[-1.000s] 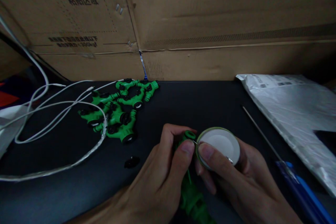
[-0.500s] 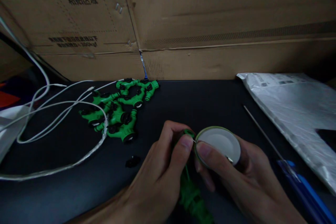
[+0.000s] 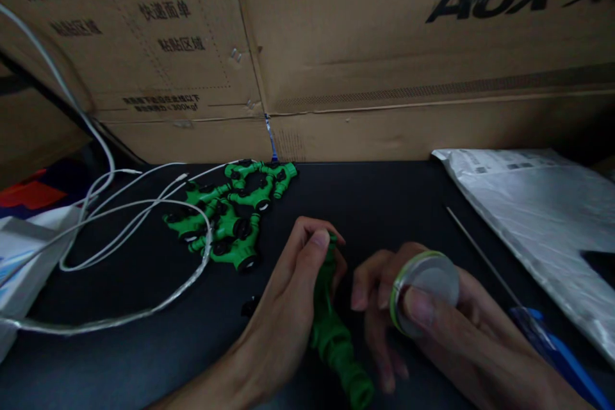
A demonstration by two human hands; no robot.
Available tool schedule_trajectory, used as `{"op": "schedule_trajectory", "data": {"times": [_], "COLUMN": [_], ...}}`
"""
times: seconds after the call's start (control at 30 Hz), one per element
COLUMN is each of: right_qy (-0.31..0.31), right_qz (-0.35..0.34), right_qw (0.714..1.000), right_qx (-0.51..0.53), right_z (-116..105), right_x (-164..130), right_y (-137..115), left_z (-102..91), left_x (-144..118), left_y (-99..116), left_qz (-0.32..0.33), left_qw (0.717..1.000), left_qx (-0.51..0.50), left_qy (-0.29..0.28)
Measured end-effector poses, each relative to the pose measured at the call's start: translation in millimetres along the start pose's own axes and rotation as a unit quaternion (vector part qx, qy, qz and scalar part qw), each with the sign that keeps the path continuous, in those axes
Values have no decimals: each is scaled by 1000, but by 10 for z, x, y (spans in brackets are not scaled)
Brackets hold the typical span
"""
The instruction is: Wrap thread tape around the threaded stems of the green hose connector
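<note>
My left hand (image 3: 291, 298) is closed around the upper end of a green plastic hose splitter (image 3: 334, 336), its thumb pressed near the top. The splitter's lower end points down toward the bottom edge. To the right, my right hand (image 3: 473, 336) holds a round spool (image 3: 436, 278) with a grey face and yellow-green rim. Its thumb lies across the spool's face, and its other fingers curl behind and below. The spool and the splitter are apart. A small black piece (image 3: 250, 306) shows partly behind my left wrist.
Several green hose splitters (image 3: 240, 250) with black valve knobs lie in a pile at left. White cables (image 3: 144, 320) loop around them. A blue-handled screwdriver (image 3: 485, 259) and a silver mailer bag (image 3: 533, 224) lie at right. A large cardboard box (image 3: 355, 45) stands behind.
My right hand has moved right and slightly down with the spool, away from my left hand. The strand between them no longer shows. The camera view has shifted upward and left.
</note>
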State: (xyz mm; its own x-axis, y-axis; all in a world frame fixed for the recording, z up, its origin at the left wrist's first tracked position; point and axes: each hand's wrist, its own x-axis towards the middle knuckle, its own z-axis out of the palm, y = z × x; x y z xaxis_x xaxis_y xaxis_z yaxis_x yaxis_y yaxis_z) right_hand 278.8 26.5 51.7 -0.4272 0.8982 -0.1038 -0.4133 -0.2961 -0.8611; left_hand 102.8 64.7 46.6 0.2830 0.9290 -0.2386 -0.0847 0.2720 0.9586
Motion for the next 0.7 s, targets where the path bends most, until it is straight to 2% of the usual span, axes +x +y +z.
{"op": "schedule_trajectory", "data": {"times": [0.1,0.23,0.47,0.7], "right_qy": [-49,-82,-33,-50], "right_qz": [40,43,26,32], "right_qw": [997,996,994,994], "right_qx": [38,16,97,87], "right_z": [78,162,51,-92], "right_x": [12,36,41,-4], "right_y": [12,46,-57,-258], "left_z": [-6,-13,-42,-48], "left_x": [-4,6,76,69], "left_y": [18,28,41,79], "left_qz": [5,22,14,14], "left_qw": [1000,999,998,997], "left_qx": [4,8,-57,-78], "left_qy": [10,22,23,-13]}}
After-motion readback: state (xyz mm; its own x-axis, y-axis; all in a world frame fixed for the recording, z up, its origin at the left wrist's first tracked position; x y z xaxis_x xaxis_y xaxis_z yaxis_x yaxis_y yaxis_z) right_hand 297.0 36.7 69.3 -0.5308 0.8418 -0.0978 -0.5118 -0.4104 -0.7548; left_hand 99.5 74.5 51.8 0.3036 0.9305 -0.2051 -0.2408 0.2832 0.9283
